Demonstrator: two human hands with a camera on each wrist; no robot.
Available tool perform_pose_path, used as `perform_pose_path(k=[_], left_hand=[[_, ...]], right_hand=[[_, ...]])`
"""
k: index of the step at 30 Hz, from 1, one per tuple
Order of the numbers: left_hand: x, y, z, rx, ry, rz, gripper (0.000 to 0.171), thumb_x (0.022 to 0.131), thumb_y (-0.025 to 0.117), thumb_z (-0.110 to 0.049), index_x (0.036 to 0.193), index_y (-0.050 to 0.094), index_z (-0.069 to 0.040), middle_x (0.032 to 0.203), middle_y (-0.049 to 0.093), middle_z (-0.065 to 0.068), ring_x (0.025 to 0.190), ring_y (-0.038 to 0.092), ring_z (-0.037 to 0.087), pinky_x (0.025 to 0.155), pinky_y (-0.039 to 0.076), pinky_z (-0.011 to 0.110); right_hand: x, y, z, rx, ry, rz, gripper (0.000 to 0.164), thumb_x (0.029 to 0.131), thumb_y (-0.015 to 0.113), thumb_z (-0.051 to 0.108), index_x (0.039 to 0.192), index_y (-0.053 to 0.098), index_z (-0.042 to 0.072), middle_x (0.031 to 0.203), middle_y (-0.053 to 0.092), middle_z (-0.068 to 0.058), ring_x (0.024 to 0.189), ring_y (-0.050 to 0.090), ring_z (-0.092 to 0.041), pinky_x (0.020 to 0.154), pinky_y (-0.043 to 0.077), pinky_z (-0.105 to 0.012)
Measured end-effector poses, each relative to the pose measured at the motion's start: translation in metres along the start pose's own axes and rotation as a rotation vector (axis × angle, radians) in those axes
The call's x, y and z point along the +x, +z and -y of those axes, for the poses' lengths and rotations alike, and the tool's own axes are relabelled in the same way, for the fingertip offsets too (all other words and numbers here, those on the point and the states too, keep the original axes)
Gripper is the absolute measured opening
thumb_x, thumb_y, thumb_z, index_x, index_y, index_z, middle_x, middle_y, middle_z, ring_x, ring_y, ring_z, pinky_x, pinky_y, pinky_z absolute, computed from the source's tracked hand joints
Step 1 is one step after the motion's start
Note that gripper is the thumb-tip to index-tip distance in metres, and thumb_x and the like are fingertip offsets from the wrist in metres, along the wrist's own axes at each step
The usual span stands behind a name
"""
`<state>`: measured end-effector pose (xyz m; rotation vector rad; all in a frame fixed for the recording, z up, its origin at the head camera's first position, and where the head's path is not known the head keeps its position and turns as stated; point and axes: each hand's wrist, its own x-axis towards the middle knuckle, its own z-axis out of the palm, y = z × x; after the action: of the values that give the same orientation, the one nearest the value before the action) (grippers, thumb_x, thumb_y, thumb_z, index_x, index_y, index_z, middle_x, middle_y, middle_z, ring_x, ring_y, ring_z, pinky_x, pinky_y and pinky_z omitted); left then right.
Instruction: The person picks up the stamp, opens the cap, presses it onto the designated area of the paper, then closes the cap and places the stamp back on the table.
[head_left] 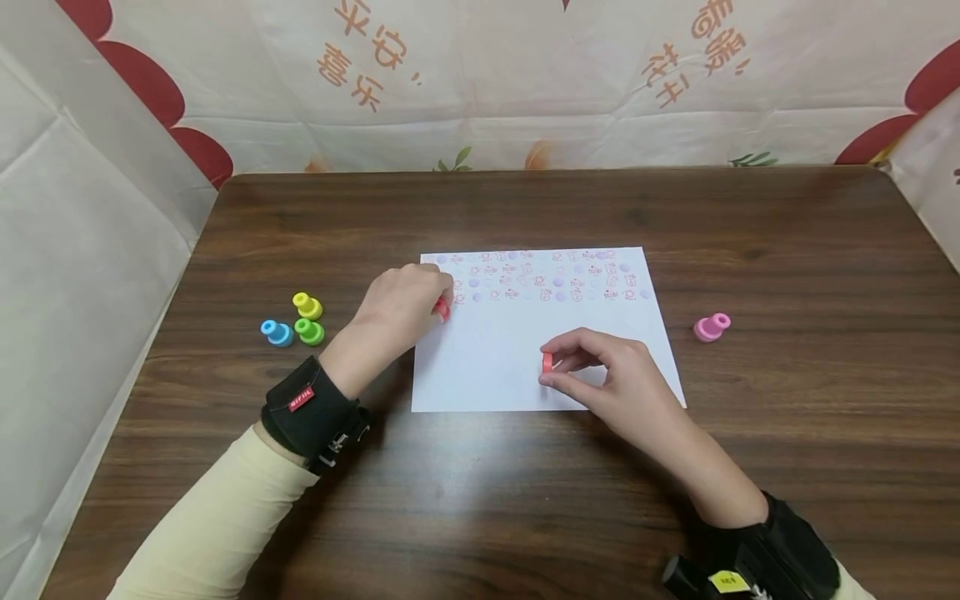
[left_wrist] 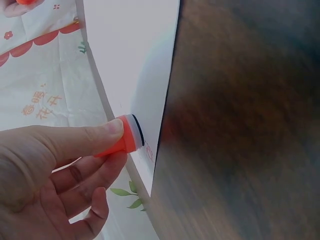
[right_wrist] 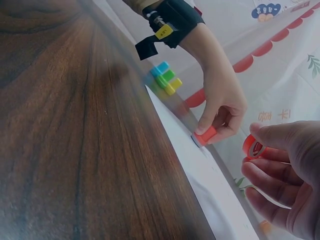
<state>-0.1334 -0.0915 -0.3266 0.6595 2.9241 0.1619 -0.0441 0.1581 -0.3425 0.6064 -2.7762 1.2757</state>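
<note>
My left hand (head_left: 405, 302) pinches a red stamp (left_wrist: 125, 137) between thumb and fingers at the left edge of a white paper sheet (head_left: 487, 367). The stamp's dark-rimmed face points at the paper; whether it touches, I cannot tell. A small red stamp print (left_wrist: 150, 152) lies just beside it. Over the lower right part of the sheet, my right hand (head_left: 622, 375) holds a small round red cap (right_wrist: 248, 146) between thumb and fingertips. Rows of pale red and purple prints (head_left: 558, 282) cover the sheet's upper part.
Left of the paper, yellow (head_left: 307, 306), green (head_left: 309, 332) and blue (head_left: 277, 332) stamps stand close together. A pink stamp (head_left: 712, 327) lies to the right. Everything is on a dark wooden table (head_left: 480, 500), with a printed white cloth (head_left: 510, 83) behind.
</note>
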Motion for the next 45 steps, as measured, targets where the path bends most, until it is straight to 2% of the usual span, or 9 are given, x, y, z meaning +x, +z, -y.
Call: perform_pose_path(k=[5,9,12,18,23,28,32,38,45], left_hand=[[-0.001,0.0,0.0,0.01,0.017,-0.001,0.016,0.082,0.074,-0.011,0.097,0.069,-0.007,0.086,0.063,0.009,0.075,0.056,0.024,0.066,0.054,0.035],[-0.003,-0.004,0.002,-0.045,0.008,0.008,0.019,0.08,0.076,-0.013,0.097,0.067,-0.008,0.088,0.063,0.008,0.077,0.055,0.023,0.069,0.054,0.034],[-0.005,-0.01,0.001,-0.118,0.001,-0.017,0.02,0.079,0.078,-0.015,0.095,0.067,-0.01,0.09,0.063,0.006,0.08,0.055,0.022,0.071,0.055,0.034],[-0.016,-0.024,-0.006,-0.31,0.017,-0.118,0.025,0.076,0.081,-0.017,0.096,0.068,-0.012,0.094,0.065,0.004,0.084,0.06,0.021,0.072,0.056,0.035],[-0.026,-0.027,-0.013,-0.446,0.052,-0.194,0.027,0.076,0.081,-0.019,0.098,0.068,-0.012,0.095,0.066,0.002,0.083,0.061,0.016,0.073,0.057,0.034],[-0.033,-0.021,-0.016,-0.611,0.102,-0.243,0.026,0.076,0.081,-0.019,0.097,0.068,-0.011,0.093,0.068,0.002,0.082,0.062,0.013,0.074,0.059,0.034],[-0.038,-0.015,-0.021,-0.723,0.108,-0.25,0.025,0.075,0.081,-0.016,0.096,0.068,-0.01,0.092,0.069,0.002,0.082,0.064,0.011,0.074,0.06,0.036],[-0.041,-0.004,-0.028,-0.824,0.113,-0.234,0.022,0.076,0.081,-0.013,0.093,0.067,-0.011,0.091,0.07,0.001,0.082,0.066,0.009,0.074,0.061,0.035],[-0.044,0.007,-0.037,-0.913,0.133,-0.223,0.02,0.077,0.079,-0.01,0.092,0.066,-0.01,0.092,0.069,0.001,0.082,0.067,0.007,0.072,0.062,0.033]], right_hand=[[0.0,0.0,-0.001,0.005,-0.005,-0.007,0.025,0.076,0.08,0.012,0.098,0.069,0.011,0.08,0.071,0.01,0.076,0.066,-0.002,0.065,0.057,-0.037],[0.0,0.0,-0.001,0.004,-0.003,-0.009,0.025,0.076,0.08,0.013,0.098,0.07,0.011,0.081,0.071,0.009,0.076,0.066,-0.002,0.067,0.058,-0.039],[0.001,0.0,-0.001,0.004,0.001,-0.011,0.026,0.076,0.08,0.013,0.099,0.07,0.01,0.081,0.071,0.009,0.076,0.066,-0.003,0.069,0.058,-0.04],[0.002,-0.002,0.0,0.006,0.005,-0.024,0.026,0.076,0.08,0.014,0.099,0.07,0.01,0.081,0.072,0.008,0.077,0.065,-0.003,0.07,0.058,-0.042],[0.005,-0.002,0.003,0.013,0.003,-0.026,0.029,0.076,0.08,0.015,0.101,0.069,0.009,0.082,0.072,0.006,0.078,0.065,-0.004,0.071,0.059,-0.042],[0.007,-0.002,0.006,0.023,-0.007,-0.039,0.03,0.075,0.081,0.015,0.101,0.069,0.009,0.081,0.072,0.006,0.077,0.065,-0.004,0.07,0.059,-0.043],[0.008,-0.001,0.008,0.031,-0.019,-0.047,0.03,0.074,0.081,0.013,0.101,0.069,0.009,0.082,0.072,0.005,0.077,0.066,-0.004,0.07,0.059,-0.043],[0.009,0.001,0.009,0.031,-0.035,-0.058,0.029,0.076,0.08,0.017,0.101,0.069,0.01,0.084,0.074,0.003,0.076,0.066,-0.006,0.069,0.059,-0.044],[0.011,0.002,0.013,0.036,-0.06,-0.069,0.031,0.074,0.082,0.016,0.101,0.069,0.01,0.088,0.074,0.001,0.077,0.066,-0.005,0.069,0.06,-0.042]])
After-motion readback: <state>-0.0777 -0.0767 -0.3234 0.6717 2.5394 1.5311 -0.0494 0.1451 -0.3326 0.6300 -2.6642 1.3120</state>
